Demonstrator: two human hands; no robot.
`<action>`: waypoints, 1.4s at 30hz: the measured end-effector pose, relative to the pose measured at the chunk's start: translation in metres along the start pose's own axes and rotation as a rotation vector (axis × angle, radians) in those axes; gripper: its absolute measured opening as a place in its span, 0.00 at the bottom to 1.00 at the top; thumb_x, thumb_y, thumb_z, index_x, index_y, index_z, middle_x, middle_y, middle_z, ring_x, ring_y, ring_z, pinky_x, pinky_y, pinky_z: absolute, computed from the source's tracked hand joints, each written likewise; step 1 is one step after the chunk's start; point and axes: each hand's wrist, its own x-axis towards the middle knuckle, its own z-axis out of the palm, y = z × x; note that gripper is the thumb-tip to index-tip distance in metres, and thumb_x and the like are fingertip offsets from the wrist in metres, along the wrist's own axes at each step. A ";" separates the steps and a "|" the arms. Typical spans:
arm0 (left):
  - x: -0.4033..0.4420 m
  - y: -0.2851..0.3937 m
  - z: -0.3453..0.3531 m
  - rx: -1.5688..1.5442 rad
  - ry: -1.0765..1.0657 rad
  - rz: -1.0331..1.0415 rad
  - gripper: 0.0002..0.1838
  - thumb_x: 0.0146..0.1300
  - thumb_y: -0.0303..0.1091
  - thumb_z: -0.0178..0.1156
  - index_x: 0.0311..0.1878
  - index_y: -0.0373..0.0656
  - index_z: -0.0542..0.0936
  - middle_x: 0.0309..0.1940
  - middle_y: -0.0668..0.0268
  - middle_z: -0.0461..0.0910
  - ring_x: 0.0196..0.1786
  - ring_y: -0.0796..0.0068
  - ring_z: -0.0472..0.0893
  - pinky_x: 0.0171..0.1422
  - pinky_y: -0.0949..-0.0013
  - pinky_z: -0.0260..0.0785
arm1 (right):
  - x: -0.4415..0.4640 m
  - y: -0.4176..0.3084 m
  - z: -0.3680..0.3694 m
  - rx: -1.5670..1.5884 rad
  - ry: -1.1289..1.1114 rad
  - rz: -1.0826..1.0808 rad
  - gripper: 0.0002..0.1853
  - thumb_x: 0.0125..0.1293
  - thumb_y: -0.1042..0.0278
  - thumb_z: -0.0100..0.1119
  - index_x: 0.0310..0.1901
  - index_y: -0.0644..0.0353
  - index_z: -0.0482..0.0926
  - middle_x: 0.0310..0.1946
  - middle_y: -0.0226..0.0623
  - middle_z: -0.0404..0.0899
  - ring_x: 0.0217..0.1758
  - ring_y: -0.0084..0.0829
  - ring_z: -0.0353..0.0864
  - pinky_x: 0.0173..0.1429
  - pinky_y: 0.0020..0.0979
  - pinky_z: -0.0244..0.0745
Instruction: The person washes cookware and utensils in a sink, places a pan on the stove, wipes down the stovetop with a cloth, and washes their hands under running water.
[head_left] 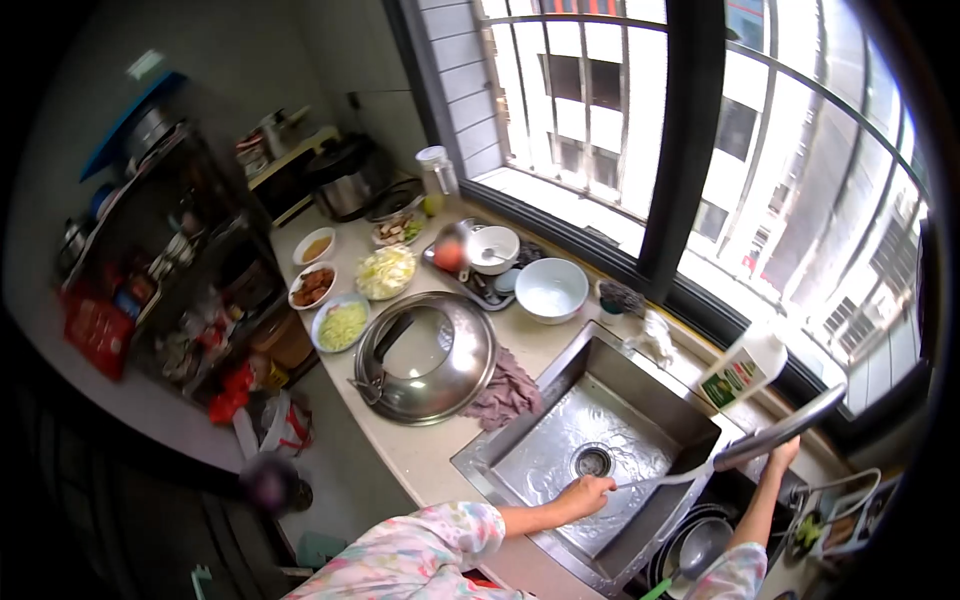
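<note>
My left hand (585, 497) is closed around the end of a slim, pale, metallic long-handled utensil (660, 481) over the front of the steel sink (615, 405). The utensil's far end reaches toward the tap, and I cannot make out its head. My right hand (785, 457) is raised beside the thick grey tap (780, 430), right of the sink. The tap partly hides its fingers, so their grip is unclear. The sink's bottom is wet around the drain (592, 461). Below my right hand are stacked dark pans (700, 545) and a green-handled utensil (660, 588).
Left of the sink lie a purple cloth (505, 390) and a large steel lid (470, 365). Bowls of shredded green vegetable (341, 322), brown pieces (312, 286) and cut cabbage (386, 271) stand beyond. A white bowl (552, 289) and a white jug (745, 368) stand by the window.
</note>
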 end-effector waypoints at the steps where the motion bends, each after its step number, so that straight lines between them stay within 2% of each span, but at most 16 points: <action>1: -0.001 -0.003 0.000 0.022 0.035 -0.029 0.15 0.49 0.24 0.50 0.43 0.41 0.75 0.29 0.52 0.77 0.36 0.54 0.78 0.42 0.60 0.71 | 0.006 0.004 -0.001 0.009 -0.082 -0.005 0.15 0.51 0.63 0.59 0.39 0.63 0.77 0.31 0.36 0.80 0.36 0.29 0.77 0.43 0.31 0.71; 4: -0.005 -0.013 -0.008 0.066 0.110 -0.090 0.17 0.49 0.22 0.48 0.44 0.41 0.74 0.32 0.52 0.76 0.39 0.51 0.76 0.44 0.59 0.69 | 0.010 0.000 -0.002 -0.137 -0.082 0.065 0.08 0.52 0.72 0.52 0.33 0.65 0.77 0.26 0.32 0.79 0.29 0.24 0.75 0.36 0.28 0.71; 9: 0.004 0.010 -0.035 0.082 0.149 -0.010 0.20 0.47 0.18 0.45 0.46 0.41 0.72 0.37 0.52 0.71 0.45 0.50 0.73 0.49 0.58 0.66 | -0.029 -0.019 -0.002 -0.064 0.066 -0.411 0.14 0.53 0.62 0.54 0.36 0.65 0.73 0.27 0.53 0.74 0.33 0.50 0.76 0.38 0.41 0.68; 13: 0.034 0.056 -0.062 0.045 0.059 0.170 0.19 0.47 0.23 0.50 0.47 0.36 0.71 0.39 0.54 0.74 0.45 0.54 0.74 0.50 0.62 0.67 | -0.060 -0.077 -0.023 -0.429 -0.071 -0.297 0.14 0.57 0.68 0.50 0.43 0.67 0.72 0.39 0.51 0.73 0.40 0.42 0.76 0.40 0.38 0.68; 17: 0.036 0.162 -0.137 -0.298 -0.092 0.289 0.19 0.53 0.31 0.55 0.48 0.34 0.72 0.39 0.57 0.76 0.42 0.67 0.77 0.48 0.71 0.69 | -0.106 -0.078 -0.014 0.230 0.014 -0.394 0.24 0.59 0.72 0.52 0.58 0.61 0.64 0.45 0.35 0.72 0.42 0.32 0.76 0.39 0.27 0.71; 19: 0.039 0.163 -0.149 -0.691 -0.180 0.332 0.19 0.57 0.31 0.56 0.51 0.37 0.71 0.43 0.59 0.76 0.44 0.69 0.77 0.49 0.72 0.70 | -0.188 -0.170 -0.047 0.531 -0.390 -0.026 0.22 0.60 0.71 0.50 0.57 0.64 0.65 0.47 0.38 0.74 0.42 0.33 0.76 0.39 0.28 0.73; 22: 0.050 0.110 -0.142 -1.453 -0.315 0.197 0.22 0.59 0.35 0.57 0.56 0.43 0.68 0.46 0.59 0.76 0.44 0.70 0.79 0.45 0.70 0.72 | -0.269 -0.176 -0.049 1.032 -0.840 -0.049 0.21 0.63 0.63 0.47 0.56 0.63 0.65 0.39 0.46 0.76 0.35 0.39 0.80 0.32 0.35 0.78; 23: 0.051 0.082 -0.125 -1.349 -0.346 -0.168 0.23 0.59 0.36 0.56 0.58 0.46 0.67 0.42 0.57 0.78 0.41 0.67 0.80 0.41 0.62 0.73 | -0.288 -0.145 -0.018 1.136 -0.869 0.378 0.22 0.63 0.58 0.47 0.55 0.62 0.66 0.38 0.47 0.77 0.32 0.42 0.80 0.31 0.36 0.77; 25: 0.025 0.013 -0.090 0.070 -0.469 0.051 0.16 0.56 0.37 0.55 0.48 0.45 0.75 0.39 0.60 0.80 0.41 0.66 0.80 0.41 0.60 0.72 | -0.313 -0.109 0.014 -0.163 -0.923 -0.347 0.20 0.55 0.60 0.55 0.46 0.64 0.71 0.25 0.43 0.76 0.29 0.38 0.80 0.31 0.35 0.75; 26: 0.020 -0.007 -0.094 0.805 -0.440 0.158 0.14 0.54 0.38 0.54 0.43 0.45 0.78 0.37 0.61 0.80 0.42 0.65 0.80 0.41 0.60 0.72 | -0.326 -0.090 0.031 -0.616 -0.841 -0.628 0.19 0.51 0.61 0.59 0.41 0.65 0.74 0.19 0.41 0.76 0.28 0.37 0.79 0.31 0.35 0.74; 28: -0.014 -0.009 -0.117 -0.250 -0.239 -0.165 0.17 0.50 0.35 0.55 0.44 0.41 0.76 0.27 0.64 0.79 0.24 0.75 0.78 0.28 0.68 0.72 | -0.351 -0.164 0.013 0.102 -0.586 0.399 0.15 0.49 0.69 0.59 0.40 0.66 0.76 0.17 0.42 0.74 0.23 0.34 0.76 0.33 0.35 0.72; 29: -0.028 -0.023 -0.121 -0.324 -0.205 -0.205 0.18 0.50 0.35 0.56 0.45 0.41 0.75 0.26 0.64 0.78 0.21 0.76 0.77 0.26 0.70 0.70 | -0.356 -0.148 0.012 -0.180 -0.490 -0.115 0.18 0.48 0.74 0.60 0.43 0.65 0.75 0.18 0.40 0.74 0.21 0.32 0.73 0.32 0.33 0.70; 30: -0.033 -0.038 -0.130 -0.392 -0.167 -0.232 0.18 0.50 0.34 0.56 0.46 0.40 0.75 0.24 0.65 0.77 0.18 0.77 0.75 0.23 0.73 0.69 | -0.362 -0.146 0.015 -0.251 -0.470 -0.233 0.20 0.47 0.73 0.61 0.45 0.65 0.75 0.24 0.41 0.76 0.22 0.32 0.73 0.31 0.32 0.70; 32: -0.065 -0.072 -0.157 -0.415 -0.174 -0.143 0.18 0.51 0.35 0.55 0.46 0.39 0.74 0.25 0.65 0.77 0.20 0.78 0.76 0.21 0.75 0.68 | -0.373 -0.111 0.040 -0.084 -0.529 -0.173 0.19 0.49 0.74 0.60 0.46 0.63 0.75 0.30 0.39 0.76 0.22 0.29 0.73 0.26 0.29 0.70; 37: -0.188 -0.126 -0.322 -0.796 -0.183 -0.592 0.13 0.58 0.38 0.57 0.43 0.40 0.76 0.25 0.66 0.77 0.23 0.79 0.78 0.25 0.79 0.70 | -0.463 -0.207 0.080 0.297 -0.708 0.277 0.14 0.58 0.74 0.53 0.47 0.67 0.73 0.31 0.37 0.75 0.23 0.24 0.76 0.20 0.22 0.71; 42: -0.224 -0.254 -0.445 -0.853 0.898 -0.747 0.19 0.54 0.27 0.55 0.50 0.37 0.66 0.32 0.60 0.75 0.24 0.72 0.77 0.23 0.74 0.72 | -0.536 -0.239 0.150 0.174 -0.752 0.056 0.13 0.57 0.72 0.55 0.44 0.65 0.76 0.31 0.34 0.78 0.29 0.22 0.76 0.31 0.21 0.71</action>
